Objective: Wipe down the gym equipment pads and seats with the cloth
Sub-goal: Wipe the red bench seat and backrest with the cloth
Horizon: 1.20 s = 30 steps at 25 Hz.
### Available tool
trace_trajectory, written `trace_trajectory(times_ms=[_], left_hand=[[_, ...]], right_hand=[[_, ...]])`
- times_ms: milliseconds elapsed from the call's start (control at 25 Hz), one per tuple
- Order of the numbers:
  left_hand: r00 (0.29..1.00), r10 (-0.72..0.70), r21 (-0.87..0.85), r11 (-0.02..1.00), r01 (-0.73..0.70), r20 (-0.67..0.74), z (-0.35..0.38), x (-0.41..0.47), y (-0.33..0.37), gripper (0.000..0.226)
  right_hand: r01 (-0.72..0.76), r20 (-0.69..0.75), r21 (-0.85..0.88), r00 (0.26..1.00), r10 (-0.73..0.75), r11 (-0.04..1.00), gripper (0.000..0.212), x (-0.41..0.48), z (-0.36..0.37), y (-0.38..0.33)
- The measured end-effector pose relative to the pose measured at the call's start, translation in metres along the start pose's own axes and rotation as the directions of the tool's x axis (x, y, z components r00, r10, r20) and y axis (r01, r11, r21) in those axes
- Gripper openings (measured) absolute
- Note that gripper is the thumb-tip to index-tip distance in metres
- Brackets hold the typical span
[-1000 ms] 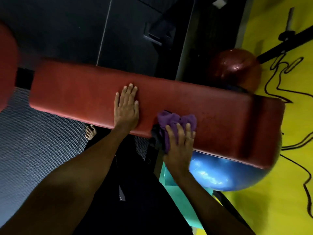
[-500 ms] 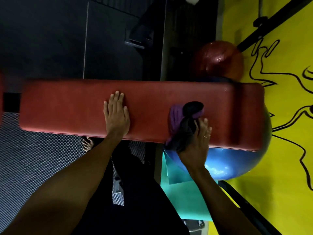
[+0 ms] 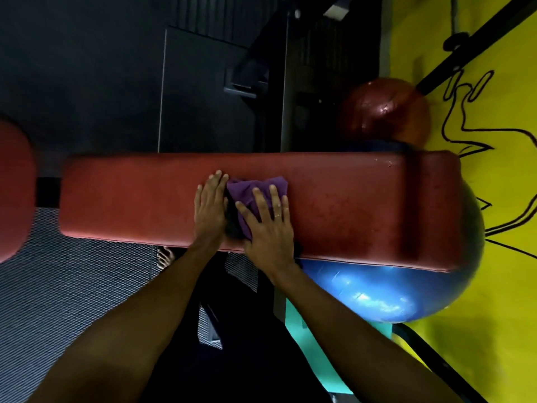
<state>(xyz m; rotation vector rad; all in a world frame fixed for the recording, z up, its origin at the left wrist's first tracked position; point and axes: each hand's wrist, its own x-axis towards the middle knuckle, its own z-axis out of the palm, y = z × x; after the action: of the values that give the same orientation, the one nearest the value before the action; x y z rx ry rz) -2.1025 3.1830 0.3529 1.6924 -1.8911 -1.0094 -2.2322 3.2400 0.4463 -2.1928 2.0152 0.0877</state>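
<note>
A long red bench pad (image 3: 122,199) runs across the middle of the view. A purple cloth (image 3: 247,189) lies bunched on its top near the centre. My right hand (image 3: 268,225) presses flat on the cloth with straight, spread fingers. Just left of the cloth, my left hand (image 3: 209,207) rests flat on the pad, its fingers touching the cloth's edge. A second red pad (image 3: 14,187) shows at the far left edge.
A blue exercise ball (image 3: 377,292) sits under the pad's right end, with a dark red ball (image 3: 383,112) behind it. A yellow wall (image 3: 499,286) with black lines fills the right side. Dark mesh flooring (image 3: 72,280) lies at the left, a teal mat (image 3: 308,330) below.
My right hand has slid the cloth leftward along the pad until it meets my left hand, and it now lies flat on the cloth. The left hand stayed planted on the pad.
</note>
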Motion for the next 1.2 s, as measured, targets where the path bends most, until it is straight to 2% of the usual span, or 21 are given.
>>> trace_trajectory(times_ms=[120, 320, 480, 600, 680, 760, 840, 960, 1080, 1200], left_hand=[[1.0, 0.012, 0.017, 1.0, -0.011, -0.018, 0.003, 0.001, 0.003, 0.055], [0.998, -0.01, 0.006, 1.0, 0.01, -0.056, 0.007, 0.015, 0.024, 0.056], [0.997, 0.024, 0.014, 1.0, -0.023, -0.071, 0.009, 0.027, 0.034, 0.055], [0.997, 0.049, -0.002, 0.999, -0.049, -0.06, 0.011, 0.035, 0.046, 0.053], [0.991, 0.119, 0.004, 0.993, -0.119, -0.054, 0.015, 0.04, 0.053, 0.051], [0.987, 0.153, -0.003, 0.988, -0.153, -0.043, 0.018, 0.05, 0.064, 0.049], [0.984, 0.179, -0.007, 0.984, -0.179, 0.004, 0.022, 0.059, 0.076, 0.048], [0.973, 0.226, 0.028, 0.974, -0.227, 0.042, 0.029, 0.07, 0.084, 0.05], [0.974, 0.224, 0.028, 0.974, -0.225, 0.04, 0.031, 0.07, 0.08, 0.05], [0.973, 0.223, 0.031, 0.974, -0.225, 0.066, 0.028, 0.07, 0.082, 0.05]], right_hand=[[0.055, -0.095, -0.01, 0.994, -0.056, 0.998, 0.071, 0.026, -0.008, 0.027], [-0.214, -0.282, 0.004, 0.937, 0.206, 0.977, 0.062, 0.012, -0.049, 0.083], [-0.281, -0.167, -0.022, 0.947, 0.274, 0.959, 0.071, -0.013, -0.04, 0.053], [-0.246, -0.086, -0.019, 0.966, 0.244, 0.969, 0.077, 0.035, -0.035, 0.04], [-0.244, -0.115, -0.033, 0.964, 0.239, 0.969, 0.076, 0.059, -0.043, 0.06], [-0.328, -0.204, -0.026, 0.926, 0.317, 0.944, 0.071, 0.054, -0.054, 0.087], [-0.43, -0.304, 0.009, 0.859, 0.412, 0.903, 0.065, 0.025, -0.062, 0.1], [-0.532, -0.317, 0.034, 0.797, 0.513, 0.846, 0.069, -0.002, -0.055, 0.076], [-0.468, -0.227, 0.04, 0.856, 0.464, 0.883, 0.078, 0.034, -0.05, 0.054], [-0.407, -0.219, -0.014, 0.893, 0.394, 0.913, 0.072, 0.059, -0.065, 0.084]])
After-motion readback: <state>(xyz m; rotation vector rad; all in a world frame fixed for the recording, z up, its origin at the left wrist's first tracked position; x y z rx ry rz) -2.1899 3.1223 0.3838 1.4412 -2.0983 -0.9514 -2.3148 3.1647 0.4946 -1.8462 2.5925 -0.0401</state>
